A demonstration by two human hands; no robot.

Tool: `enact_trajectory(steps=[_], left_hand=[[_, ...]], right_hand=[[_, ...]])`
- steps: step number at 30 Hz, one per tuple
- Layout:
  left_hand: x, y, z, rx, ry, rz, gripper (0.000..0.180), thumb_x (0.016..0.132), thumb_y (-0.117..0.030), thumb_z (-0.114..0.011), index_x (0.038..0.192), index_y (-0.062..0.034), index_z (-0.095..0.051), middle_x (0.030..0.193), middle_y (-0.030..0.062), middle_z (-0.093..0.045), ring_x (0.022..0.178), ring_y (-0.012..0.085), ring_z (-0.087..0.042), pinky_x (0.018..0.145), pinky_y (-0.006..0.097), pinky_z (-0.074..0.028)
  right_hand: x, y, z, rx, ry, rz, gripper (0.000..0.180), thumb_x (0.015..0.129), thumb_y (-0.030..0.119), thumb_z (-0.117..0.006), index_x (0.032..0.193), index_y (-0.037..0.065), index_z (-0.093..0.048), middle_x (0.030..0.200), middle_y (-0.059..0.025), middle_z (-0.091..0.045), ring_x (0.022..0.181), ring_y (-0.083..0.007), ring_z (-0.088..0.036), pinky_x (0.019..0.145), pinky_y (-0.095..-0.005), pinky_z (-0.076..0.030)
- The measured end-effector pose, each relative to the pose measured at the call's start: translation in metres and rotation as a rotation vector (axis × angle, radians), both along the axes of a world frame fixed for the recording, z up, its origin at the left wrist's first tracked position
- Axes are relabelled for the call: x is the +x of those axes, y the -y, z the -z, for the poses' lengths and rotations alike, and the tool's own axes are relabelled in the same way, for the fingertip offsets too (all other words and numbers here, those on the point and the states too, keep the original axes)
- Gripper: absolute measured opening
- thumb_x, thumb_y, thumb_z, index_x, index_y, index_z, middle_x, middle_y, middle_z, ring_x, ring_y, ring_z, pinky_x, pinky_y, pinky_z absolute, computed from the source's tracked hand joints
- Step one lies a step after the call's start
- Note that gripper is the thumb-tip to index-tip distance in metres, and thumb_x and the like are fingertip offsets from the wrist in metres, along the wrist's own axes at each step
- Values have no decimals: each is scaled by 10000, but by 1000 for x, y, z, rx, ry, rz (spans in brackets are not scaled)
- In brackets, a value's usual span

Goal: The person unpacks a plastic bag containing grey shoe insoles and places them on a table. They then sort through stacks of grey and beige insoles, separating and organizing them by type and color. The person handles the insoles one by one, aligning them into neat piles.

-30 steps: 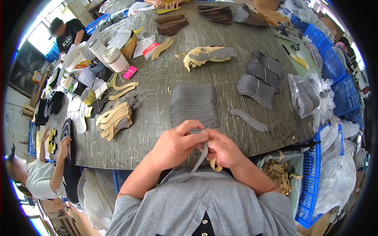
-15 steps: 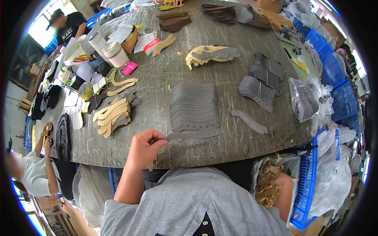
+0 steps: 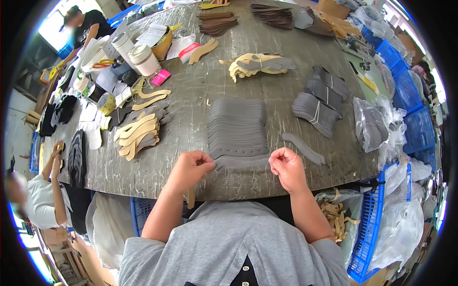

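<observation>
Head view: grey strip [image 3: 242, 163] laid flat at near table [image 3: 191, 95] edge, at front of fanned grey stack [image 3: 237, 126]. Left hand [image 3: 188, 170] clenched, strip's left end pinched by fingertips. Right hand [image 3: 286, 167] curled at strip's right end; actual grasp cannot be told. Tan strip [image 3: 191, 196] seen hanging below left hand. Tan pieces [image 3: 136, 133] stacked left of hands; loose grey piece [image 3: 303, 148] noted right.
</observation>
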State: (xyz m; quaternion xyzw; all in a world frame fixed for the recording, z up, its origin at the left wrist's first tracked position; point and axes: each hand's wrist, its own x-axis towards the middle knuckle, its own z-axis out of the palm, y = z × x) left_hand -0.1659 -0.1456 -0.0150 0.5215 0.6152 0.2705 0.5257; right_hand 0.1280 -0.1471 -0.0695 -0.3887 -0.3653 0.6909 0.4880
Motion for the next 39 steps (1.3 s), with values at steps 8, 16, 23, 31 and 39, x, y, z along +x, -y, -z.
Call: enact_trajectory(steps=[8, 16, 23, 31, 39], left_hand=[[11, -10, 34, 100, -294, 26, 156, 780, -137, -729, 833, 9, -713, 638, 66, -638, 569, 119, -562, 556, 291, -459], [14, -13, 42, 133, -361, 31, 165, 765, -142, -723, 838, 6, -715, 646, 108, -650, 579, 149, -589, 579, 312, -485], [15, -15, 39, 113, -370, 37, 167, 760, -142, -722, 837, 5, -716, 640, 108, -650, 571, 152, -591, 573, 311, -486], [17, -15, 39, 149, -417, 66, 163, 764, -143, -714, 841, 0, -720, 684, 148, -672, 635, 237, -651, 629, 352, -512], [20, -7, 46, 484, -596, 171, 115, 825, -109, -666, 852, 3, -660, 767, 182, -665, 727, 368, -654, 671, 415, -513]], right_hand=[[-16, -15, 20, 162, 642, 186, 212, 816, -14, -712, 984, 18, -586, 738, -14, -610, 642, -56, -545, 598, -223, -461], [-17, -15, 23, 208, 749, 172, 223, 806, -22, -704, 991, 3, -584, 719, -36, -617, 620, -66, -555, 579, -237, -469], [-18, -15, 22, 248, 775, 173, 217, 804, -43, -693, 989, -6, -585, 717, -40, -616, 627, -72, -560, 580, -239, -471], [-20, -13, 25, 291, 815, 189, 202, 793, -15, -708, 961, 2, -597, 681, -46, -596, 604, -123, -571, 571, -278, -478], [-19, -7, 0, 644, 1384, 165, 275, 755, 169, -766, 986, 101, -633, 936, -46, -622, 928, -275, -581, 762, -417, -448]])
